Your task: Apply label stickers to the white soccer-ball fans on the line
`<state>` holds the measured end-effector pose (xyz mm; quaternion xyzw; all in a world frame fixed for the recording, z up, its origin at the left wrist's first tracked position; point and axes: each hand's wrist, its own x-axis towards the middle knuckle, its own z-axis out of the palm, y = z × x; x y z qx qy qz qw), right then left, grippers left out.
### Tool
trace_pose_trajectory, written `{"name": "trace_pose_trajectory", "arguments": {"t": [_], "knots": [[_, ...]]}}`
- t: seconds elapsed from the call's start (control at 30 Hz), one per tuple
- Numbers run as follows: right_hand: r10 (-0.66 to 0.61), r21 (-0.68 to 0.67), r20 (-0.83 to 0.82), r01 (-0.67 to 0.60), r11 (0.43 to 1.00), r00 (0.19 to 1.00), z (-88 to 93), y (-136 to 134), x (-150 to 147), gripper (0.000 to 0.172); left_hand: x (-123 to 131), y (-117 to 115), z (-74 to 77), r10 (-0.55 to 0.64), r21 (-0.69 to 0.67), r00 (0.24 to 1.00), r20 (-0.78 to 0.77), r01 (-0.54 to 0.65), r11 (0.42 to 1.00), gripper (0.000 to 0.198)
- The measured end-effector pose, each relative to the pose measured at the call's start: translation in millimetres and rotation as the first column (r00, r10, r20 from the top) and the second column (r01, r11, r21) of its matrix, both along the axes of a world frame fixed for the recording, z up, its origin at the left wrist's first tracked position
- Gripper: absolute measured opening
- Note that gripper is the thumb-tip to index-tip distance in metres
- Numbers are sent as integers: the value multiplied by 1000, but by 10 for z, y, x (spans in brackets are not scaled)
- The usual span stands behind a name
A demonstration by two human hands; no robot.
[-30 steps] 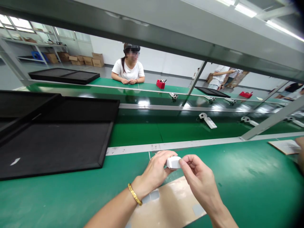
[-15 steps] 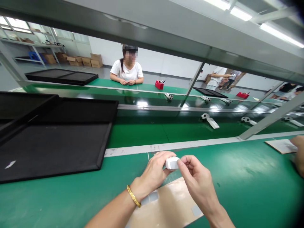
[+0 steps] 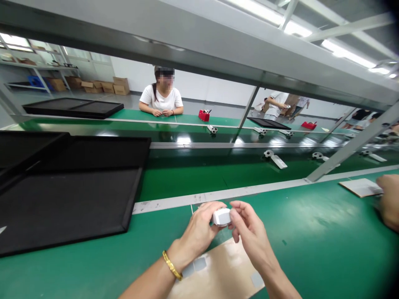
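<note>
My left hand (image 3: 202, 226), with a gold bracelet at the wrist, is closed round a small white plastic part (image 3: 221, 216) held just above the green bench. My right hand (image 3: 246, 228) pinches the same part from the right with thumb and fingertips. Under both hands lies a brown backing sheet (image 3: 218, 272) with a few grey square stickers on it.
A large black tray (image 3: 68, 199) lies at the left. Beyond the grey rail (image 3: 218, 193) runs a green conveyor (image 3: 199, 170) carrying white parts with football-patterned heads (image 3: 274, 158). A person in white sits opposite. Another person's hand (image 3: 388, 199) rests at the right by a brown sheet (image 3: 360, 187).
My hands and the white part stay together, shifting slightly left and down in view as the camera tilts up. The right fingers have closed in more on the part.
</note>
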<state>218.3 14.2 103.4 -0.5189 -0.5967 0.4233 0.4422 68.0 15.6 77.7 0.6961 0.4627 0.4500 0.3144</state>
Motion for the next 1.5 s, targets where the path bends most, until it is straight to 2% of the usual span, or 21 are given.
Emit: {"name": "trace_pose_trajectory", "arguments": {"t": [0.03,0.1,0.23,0.37,0.43,0.53,0.63,0.73,0.83,0.9,0.93,1.0,1.03,1.1,1.17,1.2,1.27,1.3,1.37,1.43,1.5], "knots": [[13,-53,-53,-16,998,999,-24,11,-4,38,0,1,5,0,-1,1000,-5,0,1000,26],[43,-42,-64,-46,998,997,-86,27,-21,37,-4,5,-2,0,3,1000,-9,0,1000,26],[63,210,-18,-57,976,998,-217,21,-110,24,-37,26,-79,7,24,1000,-3,-7,1000,33],[16,304,-98,15,953,995,-303,60,-238,23,-97,90,-169,32,16,998,-53,-31,999,34],[-30,238,-173,72,969,984,-355,117,-264,26,-128,145,-213,15,35,995,-96,-11,999,33],[-99,30,-278,112,993,955,-470,196,-188,30,-198,306,-297,-22,74,979,-202,38,997,33],[-159,-15,-244,160,987,957,-602,201,47,29,-350,673,-403,9,213,946,-323,64,975,36],[-199,20,-91,201,979,976,-714,106,384,26,-615,1237,-534,126,331,879,-460,38,943,49],[-246,81,90,239,968,965,-791,-37,704,24,-928,1759,-692,247,272,741,-625,-90,958,57],[-265,112,194,247,963,945,-822,-133,873,24,-1078,1919,-773,266,202,662,-701,-173,964,55],[-264,121,237,241,963,935,-831,-181,943,25,-1113,1913,-790,271,181,640,-719,-204,962,53],[-245,131,307,214,968,920,-841,-277,1059,25,-1081,1728,-756,274,166,637,-721,-225,960,50],[-225,130,336,192,973,914,-844,-323,1106,24,-1011,1566,-705,271,168,654,-706,-217,962,49],[-174,117,385,139,983,906,-853,-398,1184,22,-775,1179,-559,168,106,723,-670,-131,986,48],[-119,96,426,86,992,897,-870,-450,1238,20,-469,785,-402,-6,17,795,-607,21,1000,47],[-96,87,443,63,994,891,-877,-470,1255,20,-317,600,-335,-151,-69,799,-582,136,988,45],[-66,85,475,29,996,878,-884,-507,1267,20,-58,273,-249,-363,-218,759,-540,290,932,43],[-57,90,491,15,996,870,-885,-521,1262,19,38,138,-234,-447,-274,729,-518,353,895,42],[-47,107,524,-11,994,851,-890,-535,1240,18,161,-57,-262,-536,-326,687,-490,426,844,40],[-42,121,556,-31,992,830,-902,-527,1212,18,212,-144,-340,-548,-317,678,-490,447,836,37],[-35,128,581,-49,991,813,-916,-510,1192,18,224,-154,-424,-522,-286,690,-502,437,853,35]]}}
